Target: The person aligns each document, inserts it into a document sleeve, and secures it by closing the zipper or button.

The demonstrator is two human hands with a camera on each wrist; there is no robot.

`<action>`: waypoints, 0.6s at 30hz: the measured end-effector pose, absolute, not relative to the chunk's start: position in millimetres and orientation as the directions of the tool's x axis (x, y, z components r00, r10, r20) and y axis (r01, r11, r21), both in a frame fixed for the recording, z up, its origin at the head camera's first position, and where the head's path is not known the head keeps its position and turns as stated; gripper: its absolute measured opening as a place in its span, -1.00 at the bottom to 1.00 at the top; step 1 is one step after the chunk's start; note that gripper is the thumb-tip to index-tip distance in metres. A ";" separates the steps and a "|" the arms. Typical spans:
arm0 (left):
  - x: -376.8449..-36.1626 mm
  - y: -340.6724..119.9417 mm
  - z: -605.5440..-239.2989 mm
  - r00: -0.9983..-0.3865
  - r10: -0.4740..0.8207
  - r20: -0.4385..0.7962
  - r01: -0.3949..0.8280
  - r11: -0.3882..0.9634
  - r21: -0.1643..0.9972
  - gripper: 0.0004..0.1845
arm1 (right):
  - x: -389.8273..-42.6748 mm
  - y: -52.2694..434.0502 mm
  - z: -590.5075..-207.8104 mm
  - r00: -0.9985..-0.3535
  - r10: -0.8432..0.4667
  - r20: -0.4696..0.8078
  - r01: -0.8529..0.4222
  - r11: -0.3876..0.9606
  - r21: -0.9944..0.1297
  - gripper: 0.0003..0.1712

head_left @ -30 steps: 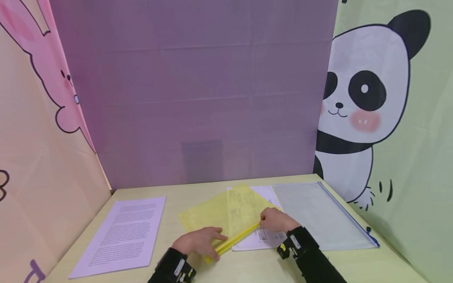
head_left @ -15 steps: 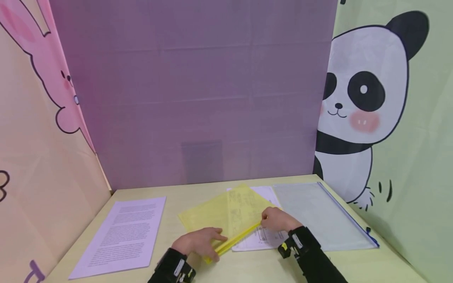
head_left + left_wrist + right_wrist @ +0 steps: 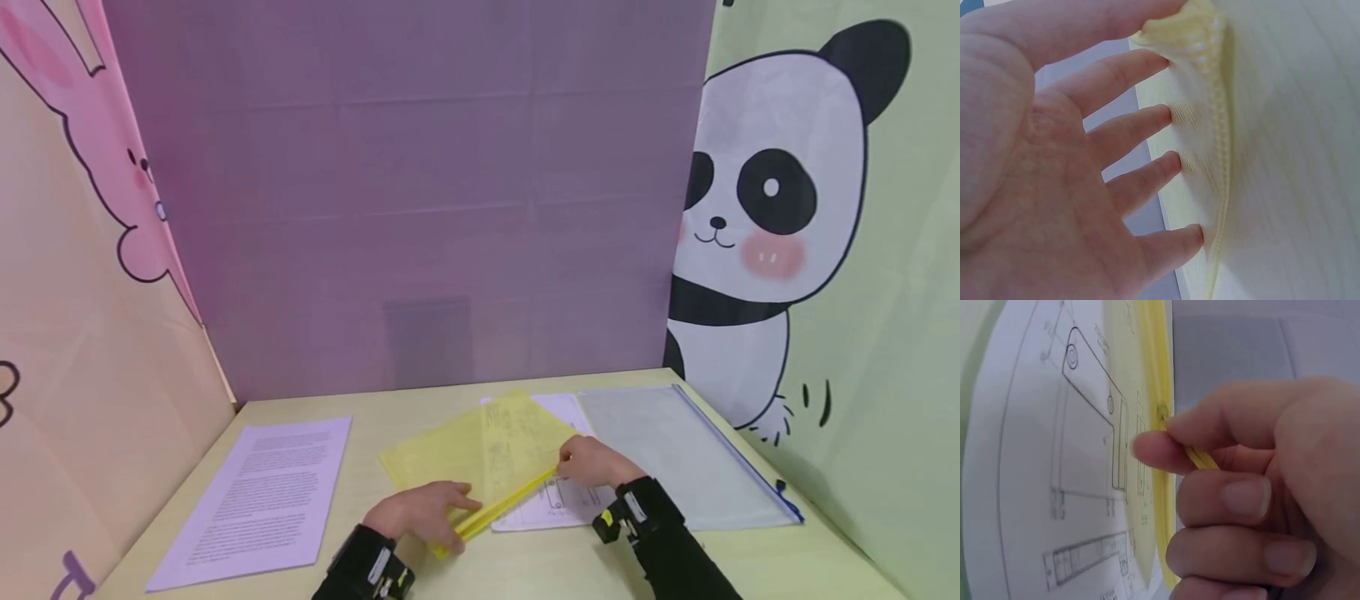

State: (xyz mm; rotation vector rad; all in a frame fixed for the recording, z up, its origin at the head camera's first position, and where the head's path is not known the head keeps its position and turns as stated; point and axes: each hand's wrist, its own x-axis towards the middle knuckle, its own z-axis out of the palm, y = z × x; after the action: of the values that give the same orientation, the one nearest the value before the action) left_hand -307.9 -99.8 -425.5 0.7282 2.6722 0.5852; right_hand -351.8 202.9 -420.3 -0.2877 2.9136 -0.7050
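A translucent yellow zip pouch [image 3: 450,454] lies slantwise on the table, its zip edge towards me. At its near left corner, my left hand [image 3: 420,510] holds the pouch between thumb and fingers; the other fingertips rest along the edge in the left wrist view. My right hand [image 3: 592,462] pinches the yellow zipper pull [image 3: 1202,458] at the right part of the zip, between thumb and index finger. A sheet with technical drawings [image 3: 1085,444] lies under the pouch's right side. Whether anything is inside the pouch I cannot tell.
A printed text sheet [image 3: 262,500] lies on the left of the table. To the right lies a translucent grey pouch [image 3: 660,450] with a blue zip edge and a dark cord at its near corner. A purple backdrop [image 3: 450,192] stands behind the table.
My right hand has moved slightly to the right and away from me along the zip, with the pull. The left hand has kept its place at the corner.
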 end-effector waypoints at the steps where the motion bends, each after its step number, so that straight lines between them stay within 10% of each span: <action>1: -308.0 -99.6 -425.4 -0.823 0.538 -0.185 0.412 0.788 0.458 -0.36 | -352.3 203.9 -420.1 -0.975 -0.205 -0.089 -0.141 0.874 -0.465 -0.91; 18: -309.2 -101.9 -426.3 -0.809 0.562 -0.170 0.443 0.774 0.451 -0.34 | -352.3 209.5 -415.2 -0.979 -0.169 -0.115 -0.096 0.876 -0.473 -0.89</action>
State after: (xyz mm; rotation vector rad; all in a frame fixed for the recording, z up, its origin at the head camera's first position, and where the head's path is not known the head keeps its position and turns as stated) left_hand -309.2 -101.9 -426.3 0.7772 2.6731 0.5730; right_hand -352.3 209.5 -415.2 -0.2052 2.8938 -0.7177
